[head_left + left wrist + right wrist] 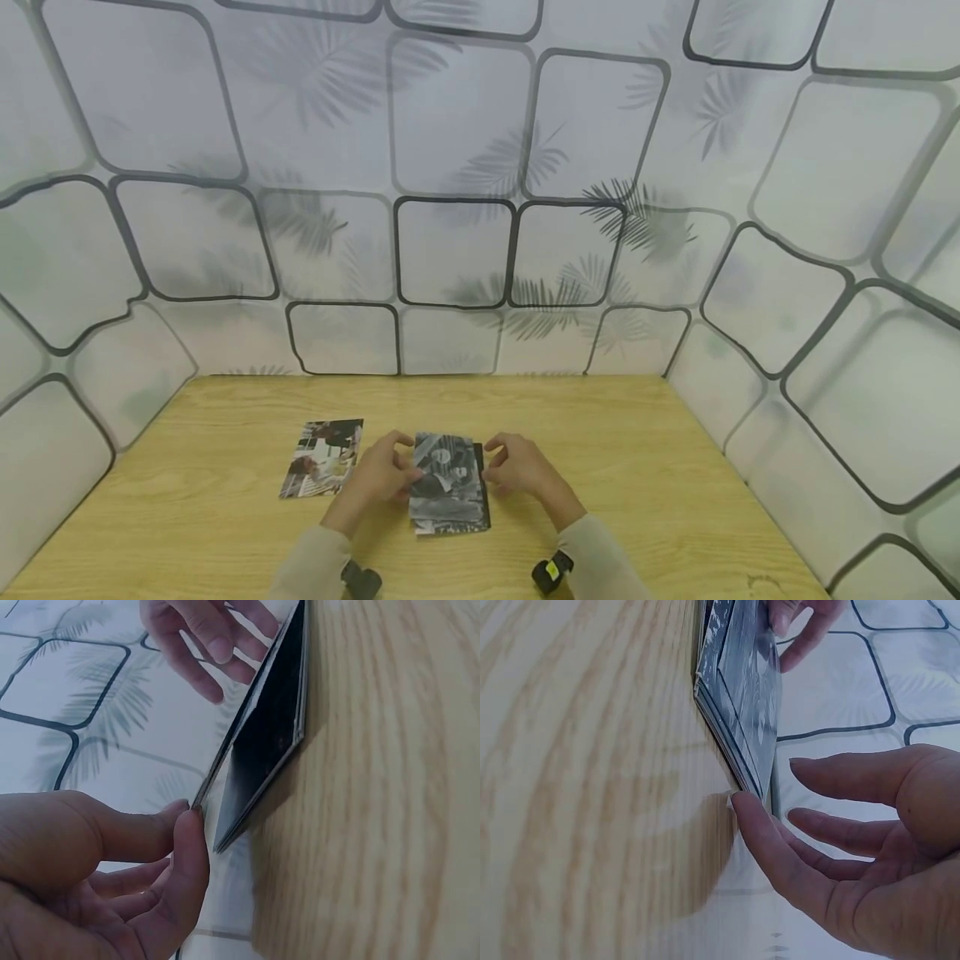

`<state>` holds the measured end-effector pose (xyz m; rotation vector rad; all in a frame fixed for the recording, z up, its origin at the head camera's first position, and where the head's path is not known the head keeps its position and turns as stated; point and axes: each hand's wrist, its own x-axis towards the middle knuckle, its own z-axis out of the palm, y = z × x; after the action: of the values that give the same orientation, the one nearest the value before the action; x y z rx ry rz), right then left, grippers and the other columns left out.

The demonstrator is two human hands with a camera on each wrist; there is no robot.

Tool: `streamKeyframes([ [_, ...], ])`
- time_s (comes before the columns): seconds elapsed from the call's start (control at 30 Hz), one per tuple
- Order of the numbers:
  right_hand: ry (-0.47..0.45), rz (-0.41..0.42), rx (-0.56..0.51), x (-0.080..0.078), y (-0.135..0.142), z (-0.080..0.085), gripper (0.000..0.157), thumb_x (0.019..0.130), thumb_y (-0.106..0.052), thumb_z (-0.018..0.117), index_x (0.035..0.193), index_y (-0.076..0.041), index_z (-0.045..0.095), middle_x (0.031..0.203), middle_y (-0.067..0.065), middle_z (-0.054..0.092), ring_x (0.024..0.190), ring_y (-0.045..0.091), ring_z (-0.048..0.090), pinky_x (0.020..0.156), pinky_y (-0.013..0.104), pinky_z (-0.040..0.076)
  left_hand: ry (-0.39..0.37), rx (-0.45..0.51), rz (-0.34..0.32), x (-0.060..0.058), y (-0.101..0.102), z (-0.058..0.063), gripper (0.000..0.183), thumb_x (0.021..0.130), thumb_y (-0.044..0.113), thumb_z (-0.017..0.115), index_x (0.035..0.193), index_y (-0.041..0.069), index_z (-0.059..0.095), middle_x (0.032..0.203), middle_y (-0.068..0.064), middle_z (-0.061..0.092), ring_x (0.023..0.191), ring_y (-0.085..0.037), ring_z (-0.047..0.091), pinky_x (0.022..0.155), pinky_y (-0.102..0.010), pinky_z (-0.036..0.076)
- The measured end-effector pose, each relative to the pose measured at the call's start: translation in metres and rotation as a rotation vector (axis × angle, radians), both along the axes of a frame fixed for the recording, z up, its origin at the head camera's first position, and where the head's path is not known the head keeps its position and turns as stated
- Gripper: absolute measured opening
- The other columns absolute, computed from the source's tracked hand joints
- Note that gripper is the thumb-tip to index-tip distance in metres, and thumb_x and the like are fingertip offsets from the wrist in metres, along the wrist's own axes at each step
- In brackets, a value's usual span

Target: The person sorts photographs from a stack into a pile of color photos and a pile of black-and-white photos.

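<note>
Head view has you working with both hands over a small stack of prints (450,527) at the near middle of the wood-grain table (615,500). Your left hand (384,472) is at the stack's left side, thumb and finger pinched together on the edge of the top print (447,482), a black-and-white picture of people. From the left wrist, that pinched edge stands raised, with a gap between it and the dark prints below. Your right hand (519,467) is at the opposite side, thumb and fingers apart, clamped on nothing; one fingertip seems to touch the stack's corner, though the angle makes contact hard to confirm. A separate colour print (324,458) lies flat on the table to your left, just beyond your left hand. You wear pale sleeves (609,560) and a dark device (552,572) on your right wrist. Behind the table hangs a patterned cloth (465,125) with rounded outlines and leaves.
</note>
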<state>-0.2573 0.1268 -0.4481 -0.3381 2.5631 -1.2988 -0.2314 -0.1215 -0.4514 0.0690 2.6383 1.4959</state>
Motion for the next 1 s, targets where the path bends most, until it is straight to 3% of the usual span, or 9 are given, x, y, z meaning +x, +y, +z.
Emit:
streamKeyframes([
  [0.13,0.038,0.003,0.027,0.001,0.0,0.004,0.043,0.09,-0.003,0.074,0.13,0.005,0.061,0.103,0.018,0.069,0.074,0.021,0.071,0.064,0.035,0.064,-0.012,0.038,0.004,0.001,0.001,0.005,0.059,0.089,-0.002,0.075,0.142,-0.003,0.048,0.095,-0.016,0.069,0.07,-0.02,0.067,0.061,-0.034,0.064],
  [0.27,0.037,0.008,-0.017,0.003,0.0,0.007,0.042,0.091,-0.004,0.073,0.131,0.004,0.061,0.105,0.02,0.068,0.075,0.023,0.072,0.066,0.037,0.065,0.011,0.059,-0.01,0.002,0.001,0.009,0.061,0.09,-0.002,0.074,0.144,0.0,0.047,0.095,-0.017,0.068,0.071,-0.02,0.067,0.061,-0.035,0.064],
  [0.6,0.089,0.018,-0.135,0.001,0.003,0.007,0.037,0.093,-0.001,0.071,0.129,0.003,0.063,0.107,0.02,0.067,0.076,0.02,0.072,0.066,0.036,0.065,0.073,0.183,-0.134,0.005,0.007,0.013,0.056,0.095,-0.002,0.068,0.146,0.002,0.046,0.101,-0.022,0.065,0.065,-0.023,0.067,0.057,-0.041,0.062],
  [1.0,0.093,-0.01,-0.153,-0.004,0.016,0.014,0.036,0.092,0.002,0.07,0.127,0.003,0.064,0.103,0.02,0.066,0.074,0.018,0.069,0.066,0.038,0.066,0.112,0.174,-0.144,0.0,0.023,0.009,0.042,0.095,-0.003,0.068,0.134,-0.003,0.055,0.097,-0.016,0.062,0.07,-0.019,0.065,0.058,-0.037,0.064],
])
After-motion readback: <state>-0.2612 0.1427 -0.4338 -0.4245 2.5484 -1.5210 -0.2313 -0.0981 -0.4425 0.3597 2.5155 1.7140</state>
